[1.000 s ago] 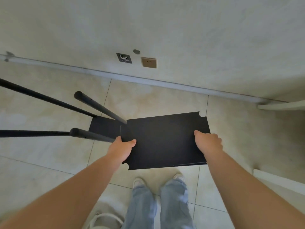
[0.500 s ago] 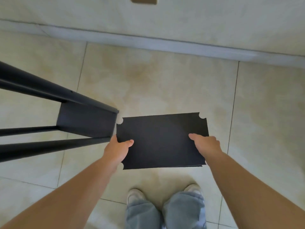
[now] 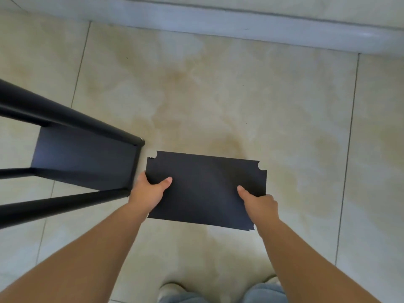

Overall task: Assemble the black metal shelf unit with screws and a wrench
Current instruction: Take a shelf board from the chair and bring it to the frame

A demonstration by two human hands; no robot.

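Looking straight down, we see our jeans (image 3: 264, 295) and the toes of pale shoes (image 3: 169, 290) at the bottom edge, standing on beige floor tiles (image 3: 218, 95). Both bare forearms reach forward from there. Our left hand (image 3: 149, 193) grips the left short edge of a flat black panel (image 3: 205, 189), thumb pressed on top and fingers hidden beneath. Our right hand (image 3: 260, 202) clasps the right short edge the same way, thumb lying across the upper face. The panel is rectangular, with a small round notch cut at each corner, and we hold it roughly level above the floor, its right side tipped slightly toward us. Whether it touches the tiles we cannot tell. Just beside the panel's left edge lies the partly built frame (image 3: 85, 158): black tubular legs (image 3: 65, 115) run off the left side, and a fitted black shelf plate sits between them, facing us at an angle. The end of the nearest upper leg comes close to the panel's far left corner but stays apart from it. Beyond, a pale skirting board (image 3: 240, 25) runs along the foot of the wall at the top.
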